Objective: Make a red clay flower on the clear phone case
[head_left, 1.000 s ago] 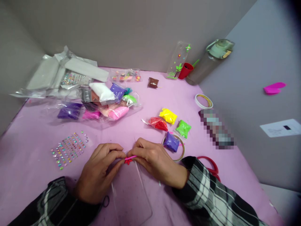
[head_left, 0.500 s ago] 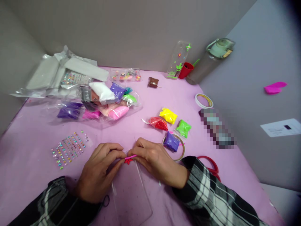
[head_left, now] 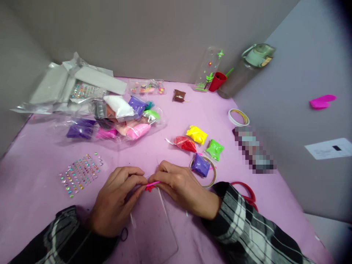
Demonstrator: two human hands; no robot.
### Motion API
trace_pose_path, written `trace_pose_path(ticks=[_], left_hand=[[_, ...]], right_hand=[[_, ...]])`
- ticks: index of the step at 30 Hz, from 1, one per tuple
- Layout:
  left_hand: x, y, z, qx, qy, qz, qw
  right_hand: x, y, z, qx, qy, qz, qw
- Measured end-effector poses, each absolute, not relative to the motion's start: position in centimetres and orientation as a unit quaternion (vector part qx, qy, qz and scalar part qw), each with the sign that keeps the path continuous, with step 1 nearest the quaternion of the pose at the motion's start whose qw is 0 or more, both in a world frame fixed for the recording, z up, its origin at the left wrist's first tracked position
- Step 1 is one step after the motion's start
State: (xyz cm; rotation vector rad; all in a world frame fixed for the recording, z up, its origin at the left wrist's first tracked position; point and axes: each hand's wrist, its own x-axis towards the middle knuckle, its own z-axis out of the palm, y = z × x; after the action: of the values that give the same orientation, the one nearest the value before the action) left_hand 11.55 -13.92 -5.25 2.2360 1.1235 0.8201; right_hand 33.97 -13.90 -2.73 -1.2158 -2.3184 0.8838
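My left hand (head_left: 117,200) and my right hand (head_left: 184,189) meet over a clear phone case (head_left: 155,227) lying on the pink table. Between them stretches a thin pink clay strip (head_left: 152,184), pinched at its left end by my left fingers and at its right end by my right. Just under the strip, a small red clay shape (head_left: 150,188) with pointed tips rests on the case. The fingertips cover the strip's ends and the case's upper part.
Packets of yellow (head_left: 197,135), red (head_left: 185,143) and green clay (head_left: 215,149) lie ahead. A purple packet (head_left: 200,165) sits on a tape roll (head_left: 211,179). Red-handled scissors (head_left: 249,194) are beside my right sleeve. Gem stickers (head_left: 81,174), bagged clay (head_left: 118,121) and a bottle (head_left: 244,73) stand around.
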Motion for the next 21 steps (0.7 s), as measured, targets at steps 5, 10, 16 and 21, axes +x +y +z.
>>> trace_pose_path(ticks=[5, 10, 16, 21], left_hand=[[11.61, -13.91, -5.21, 0.821, 0.417, 0.300, 0.249], [11.56, -13.91, -5.18, 0.819, 0.420, 0.306, 0.244], [11.47, -13.92, -5.25, 0.819, 0.425, 0.295, 0.248], [11.63, -13.75, -5.02, 0.822, 0.424, 0.292, 0.243]], right_hand=[[33.91, -13.91, -2.70, -0.438, -0.821, 0.315, 0.185], [33.97, -13.84, -2.70, -0.434, -0.826, 0.312, 0.180], [33.98, -13.81, -2.61, -0.431, -0.827, 0.312, 0.181], [33.93, -13.85, -2.51, -0.437, -0.829, 0.300, 0.176]])
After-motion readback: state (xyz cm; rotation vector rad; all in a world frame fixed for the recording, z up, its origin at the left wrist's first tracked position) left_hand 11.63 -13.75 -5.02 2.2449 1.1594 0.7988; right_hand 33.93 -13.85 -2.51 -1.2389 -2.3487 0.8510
